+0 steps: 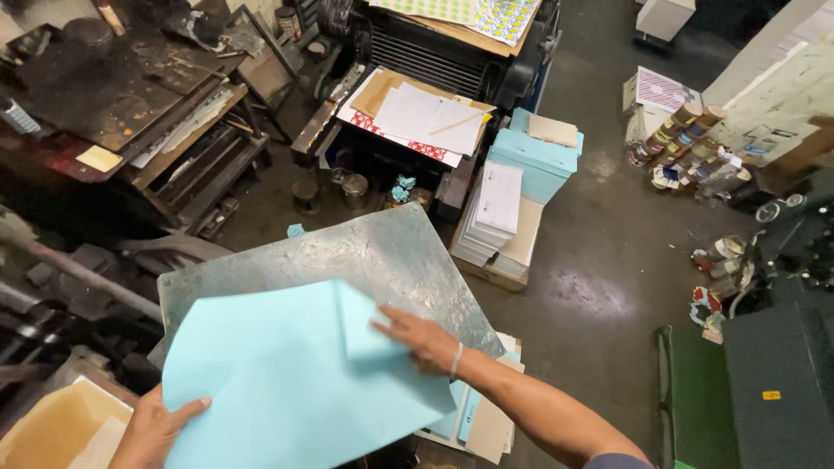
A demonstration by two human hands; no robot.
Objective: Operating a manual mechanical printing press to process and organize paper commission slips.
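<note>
Light-blue paper sheets (pixel 287 391) lie on a worn grey metal slab (pixel 382 256) in a cluttered print shop, seen from the head camera looking down. The right hand (pixel 421 340) presses flat, fingers spread, on the turned-over top corner of the uppermost sheet, gripping nothing; the left hand (pixel 156 430) steadies the lower left edge with thumb on top, the fingers beneath hidden, so how firmly it clasps cannot be told. Judging by the raised corner, the sheets are partly squared on the slab and appear not yet fully flattened or aligned. Beyond the slab, a wooden pallet (pixel 499 269) bears stacks of white paper (pixel 497 213) and pale-blue wrapped reams (pixel 534 156). Two small dark tins (pixel 330 193) stand on the floor by the press; their contents cannot be seen. At right, a cluster of ink cans (pixel 682 143) sits on the concrete floor, lids on. A printing press (pixel 434 52) holds printed sheets (pixel 421 117) on its delivery board.
</note>
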